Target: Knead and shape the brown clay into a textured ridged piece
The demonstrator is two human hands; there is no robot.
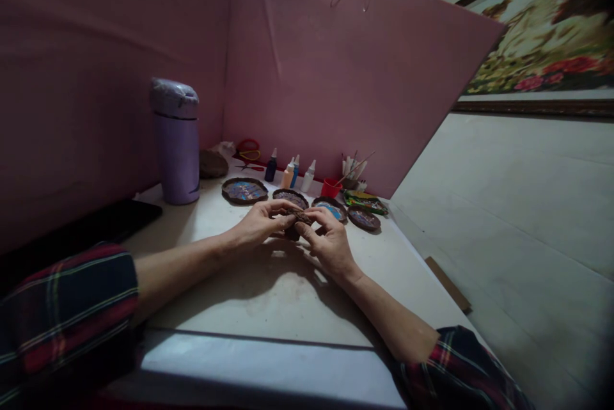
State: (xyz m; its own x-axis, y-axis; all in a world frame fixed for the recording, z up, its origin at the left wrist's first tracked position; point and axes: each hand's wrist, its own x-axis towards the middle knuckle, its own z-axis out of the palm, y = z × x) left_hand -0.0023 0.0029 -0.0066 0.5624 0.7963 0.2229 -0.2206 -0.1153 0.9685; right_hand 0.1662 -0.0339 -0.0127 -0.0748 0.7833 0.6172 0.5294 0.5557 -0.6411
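Two hands: left hand [261,221] and right hand [330,245] meet above the desk [225,298], fingertips turned inward.
Brown piece [291,232]: between the two hands, at the fingertips; off the right side of the left grip and the left side of the right grip.
Nearer hand: neither; both touch the piece.
Long axis: cannot be told, fingers covering much of it; the upper edge runs roughly crosswise between the hands.
Left grip: nearly closed, thumb and fingers pinching the piece.
Right grip: nearly closed, thumb against the near face, fingers at the far edge.
Brown dishes: a row beyond the hands, the largest [245,201] to the left.
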